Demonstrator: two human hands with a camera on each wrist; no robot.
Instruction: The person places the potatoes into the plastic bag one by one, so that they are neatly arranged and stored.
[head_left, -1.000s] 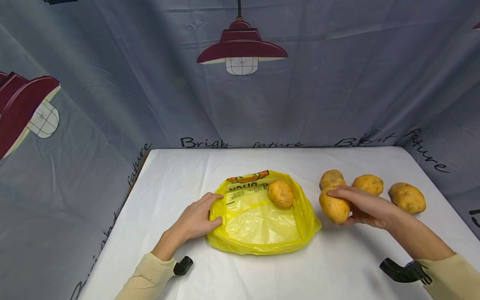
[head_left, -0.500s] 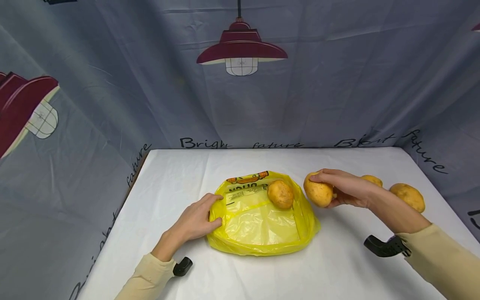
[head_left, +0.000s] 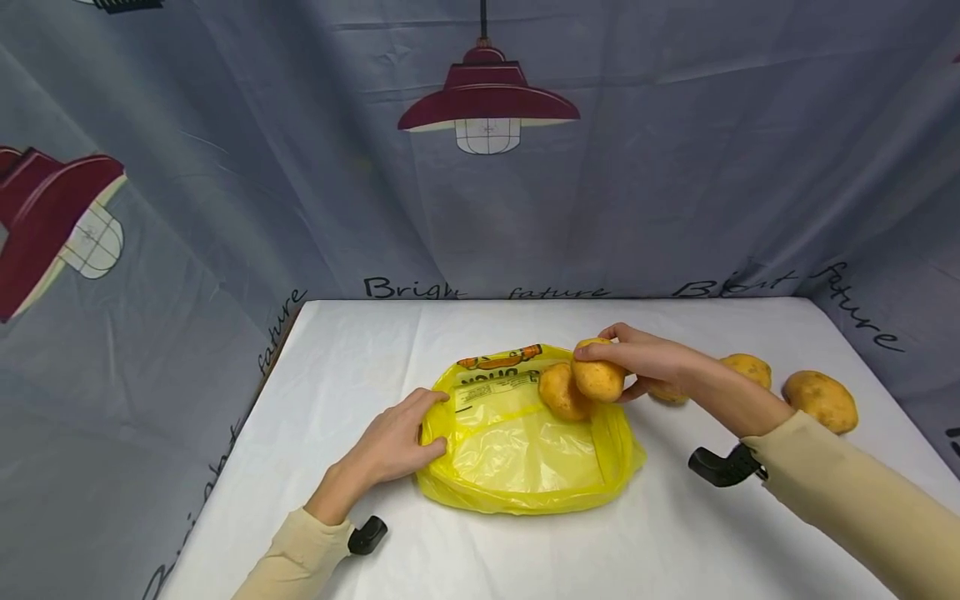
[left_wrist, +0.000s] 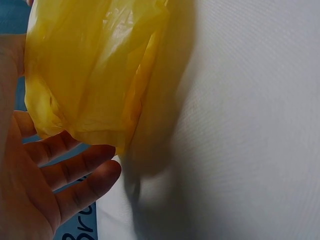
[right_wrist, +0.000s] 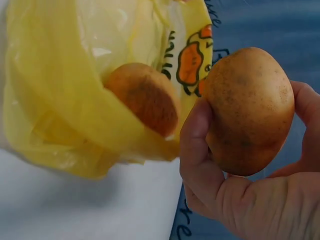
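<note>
A yellow plastic bag (head_left: 525, 498) lies on the table with its mouth spread wide. One potato (head_left: 561, 393) rests inside it, towards the back right. My left hand (head_left: 390, 442) holds the bag's left rim, thumb and index finger hooked over the edge; in the left wrist view its other fingers (left_wrist: 82, 167) extend beneath the yellow plastic (left_wrist: 95, 75). My right hand (head_left: 637, 358) grips a second potato (head_left: 598, 372) between thumb and fingers, above the bag's right rim. In the right wrist view this held potato (right_wrist: 250, 112) is beside the bag, near the potato inside (right_wrist: 145, 97).
On the right of the white-covered table (head_left: 712, 517) lie more potatoes: one (head_left: 821, 402) at the far right, one (head_left: 748, 369) partly behind the right forearm, and another (head_left: 667, 392) mostly hidden by the right hand. A grey curtain (head_left: 637, 192) hangs behind the table.
My right hand has carried its potato leftwards, from near the other potatoes to over the bag's right rim. The left hand and the bag have stayed in place.
</note>
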